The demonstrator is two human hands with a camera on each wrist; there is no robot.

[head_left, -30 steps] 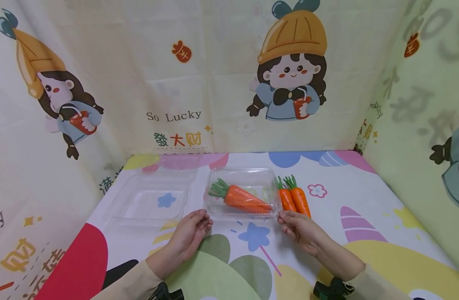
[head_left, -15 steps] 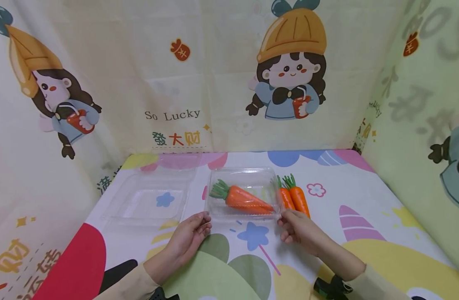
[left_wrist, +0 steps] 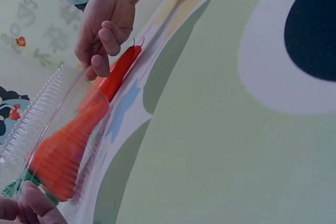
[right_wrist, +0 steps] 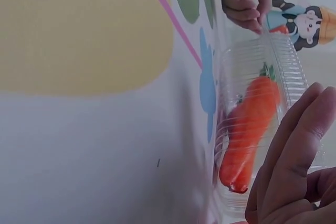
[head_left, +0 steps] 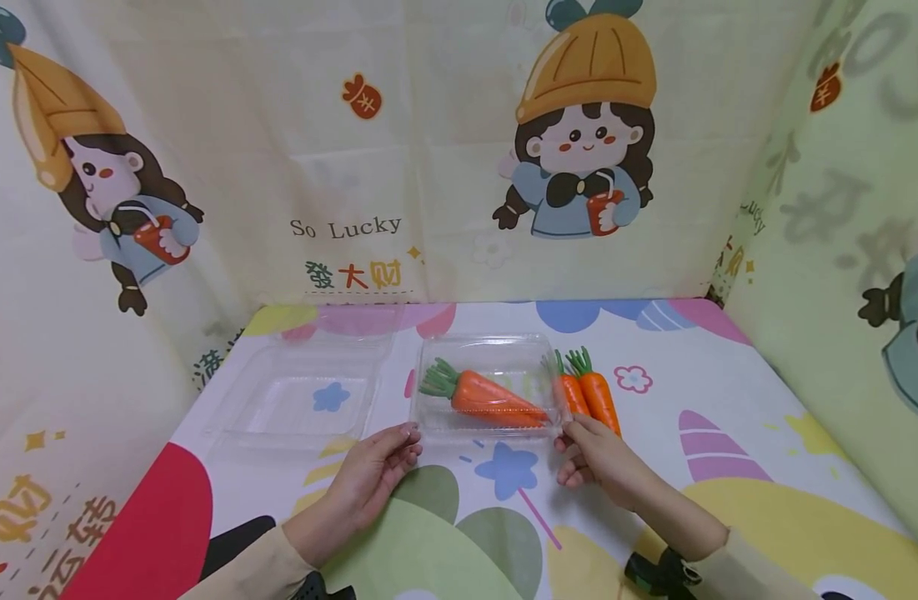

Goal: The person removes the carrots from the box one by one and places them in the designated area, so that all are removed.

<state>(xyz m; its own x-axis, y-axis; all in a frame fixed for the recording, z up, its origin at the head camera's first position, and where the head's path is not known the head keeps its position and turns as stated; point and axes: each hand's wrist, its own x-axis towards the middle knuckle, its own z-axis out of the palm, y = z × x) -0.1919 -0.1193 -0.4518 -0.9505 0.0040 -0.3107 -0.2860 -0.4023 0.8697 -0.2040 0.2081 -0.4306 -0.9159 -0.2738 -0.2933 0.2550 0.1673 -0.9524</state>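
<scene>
A clear plastic clamshell box point(head_left: 496, 348) sits mid-table with an orange carrot point(head_left: 489, 395) inside, its green top pointing left. Under that carrot a second orange shape shows, partly hidden. My left hand point(head_left: 372, 471) pinches the box's front left corner between thumb and fingers. At the front right corner my right hand point(head_left: 609, 462) pinches the rim with thumb and forefinger, the other fingers loosely bent. The left wrist view shows the carrot point(left_wrist: 65, 156) blurred through ridged plastic. Whether the box's lid is fully closed I cannot tell.
Two more carrots point(head_left: 595, 393) lie against the box's right side, just behind my right hand. Left of the box stands another clear plastic box point(head_left: 278, 392), opened out. A printed cloth covers the table point(head_left: 639, 450), and fabric walls point(head_left: 443, 167) rise behind and at both sides.
Both hands stay at the box's front corners. My right hand's fingers have shifted slightly at the corner. The box and the carrots keep their places.
</scene>
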